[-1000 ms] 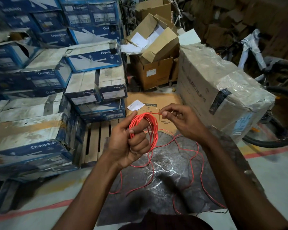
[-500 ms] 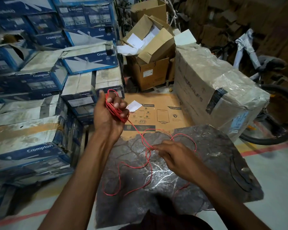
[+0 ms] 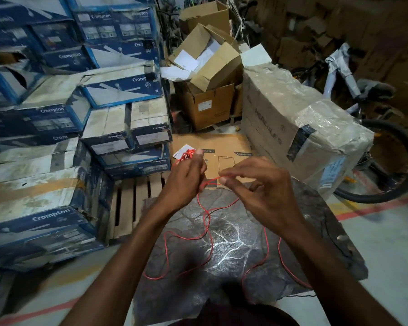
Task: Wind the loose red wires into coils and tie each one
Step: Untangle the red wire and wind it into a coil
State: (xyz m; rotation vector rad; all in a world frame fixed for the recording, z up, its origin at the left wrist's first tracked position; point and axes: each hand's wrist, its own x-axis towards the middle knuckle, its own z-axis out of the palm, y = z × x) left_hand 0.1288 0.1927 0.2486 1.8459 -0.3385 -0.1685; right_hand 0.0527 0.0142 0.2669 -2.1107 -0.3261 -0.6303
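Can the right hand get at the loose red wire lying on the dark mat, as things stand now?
Probably yes. The loose wire lies bare on the mat just below the right hand, nothing between; but that hand pinches part of it.

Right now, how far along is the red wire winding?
Partly wound. Done: several loops sit bunched in the left hand, the coil showing above its fingers. In hand: the right hand pinches the next stretch of red wire close to the coil. Left: a long loose tail sprawls over the dark mat, no tie shows on the coil, and no finished coil is in view.
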